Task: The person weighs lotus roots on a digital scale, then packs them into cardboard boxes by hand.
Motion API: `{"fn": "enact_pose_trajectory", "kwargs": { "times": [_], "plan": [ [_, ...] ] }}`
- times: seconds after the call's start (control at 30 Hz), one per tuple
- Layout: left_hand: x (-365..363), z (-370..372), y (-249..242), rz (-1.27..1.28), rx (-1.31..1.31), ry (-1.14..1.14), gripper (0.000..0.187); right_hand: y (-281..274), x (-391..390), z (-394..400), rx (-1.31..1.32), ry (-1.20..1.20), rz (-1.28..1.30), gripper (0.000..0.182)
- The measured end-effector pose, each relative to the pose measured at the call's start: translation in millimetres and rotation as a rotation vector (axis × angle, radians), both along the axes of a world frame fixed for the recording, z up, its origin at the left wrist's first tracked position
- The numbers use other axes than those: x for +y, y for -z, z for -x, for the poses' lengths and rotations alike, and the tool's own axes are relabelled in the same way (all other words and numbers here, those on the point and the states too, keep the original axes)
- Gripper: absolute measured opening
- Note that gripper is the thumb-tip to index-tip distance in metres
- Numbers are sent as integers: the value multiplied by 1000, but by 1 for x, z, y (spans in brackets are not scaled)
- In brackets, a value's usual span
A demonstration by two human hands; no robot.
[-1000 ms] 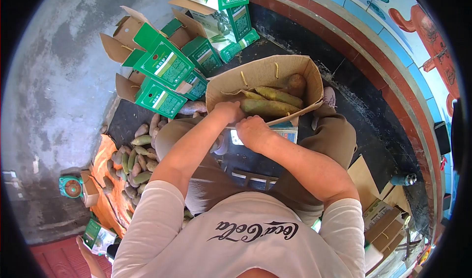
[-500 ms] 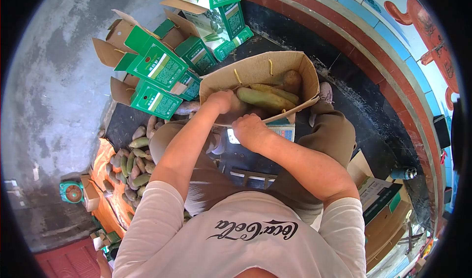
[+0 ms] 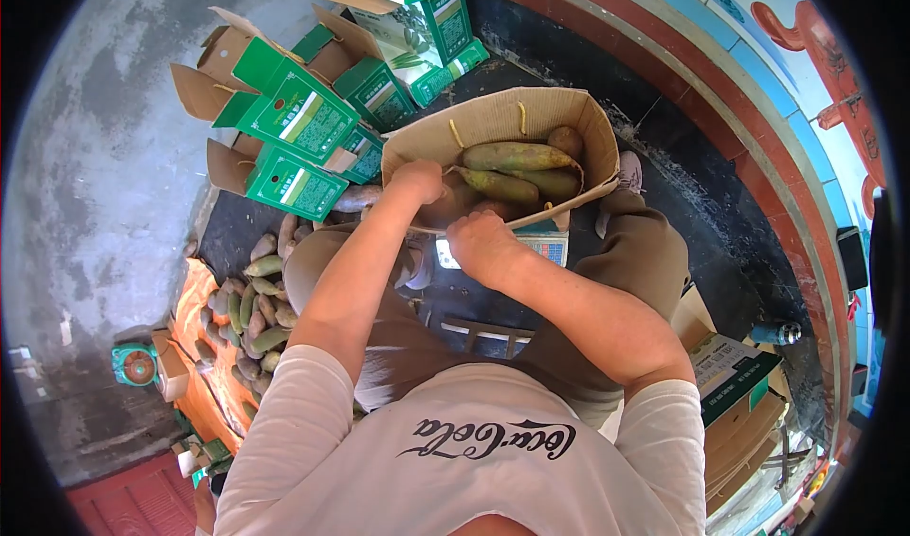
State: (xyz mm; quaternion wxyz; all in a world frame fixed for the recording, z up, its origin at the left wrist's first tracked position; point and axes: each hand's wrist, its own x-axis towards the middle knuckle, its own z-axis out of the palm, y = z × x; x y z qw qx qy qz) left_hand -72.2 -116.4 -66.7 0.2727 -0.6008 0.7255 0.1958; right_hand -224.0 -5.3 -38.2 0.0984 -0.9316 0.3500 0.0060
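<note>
An open cardboard box (image 3: 599, 124) with yellow cord handles stands before me, holding several long green-brown radishes (image 3: 507, 156). My left hand (image 3: 417, 183) reaches over its left side, curled against a browner radish (image 3: 455, 199) in the near left part; the fingertips are hidden. At the near wall, my right hand (image 3: 482, 242) is closed with its fingers bent over the rim. Whatever lies under those fingers is hidden. Beneath the box, part of a scale with a lit display (image 3: 445, 254) and a keypad shows.
Open green cartons (image 3: 301, 119) stand at the upper left, with stacked cartons (image 3: 408, 34) behind. A pile of radishes (image 3: 251, 318) lies by my left leg on an orange sheet (image 3: 196, 384). More cardboard (image 3: 744, 422) and a dark bottle (image 3: 777, 333) are at the right.
The radishes in the box lie differently: the long green ones have shifted, and more of them show. My left hand has moved slightly up and left; the right hand stays at the near rim.
</note>
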Motion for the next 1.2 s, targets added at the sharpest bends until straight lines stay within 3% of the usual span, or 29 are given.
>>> {"fn": "enact_pose_trajectory", "kwargs": {
  "times": [0.1,0.3,0.4,0.43,0.53,0.63,0.73,0.87,0.93,1.03,1.1,1.2],
  "plan": [
    [2,1,12,35,30,-54,36,0,0,-1,8,-1,-2,15],
    [13,14,6,28,473,-20,40,-1,0,-2,19,-12,-32,15],
    [20,23,2,-387,951,-396,44,1,-2,0,-16,2,-60,16],
    [20,24,3,-236,846,-213,44,1,-2,0,-13,4,-67,16],
    [19,23,-15,-15,728,-51,40,3,-4,2,3,-2,-74,16],
    [19,19,-47,106,827,-98,37,5,-4,3,13,-16,-65,16],
    [25,5,-86,406,928,-74,33,7,-6,3,17,-28,-53,16],
    [53,-31,-141,695,1218,-198,24,0,-17,6,-37,-6,-93,15],
    [75,-52,-161,736,1282,-470,23,-5,-31,12,-69,66,-87,18],
    [94,-105,-138,925,1251,-574,22,6,-57,21,-62,180,36,18],
    [111,-144,-97,987,1134,-669,20,19,-74,30,-81,233,97,20],
    [150,-183,-47,945,789,-773,18,36,-93,41,-7,325,34,25]
  ]
}}
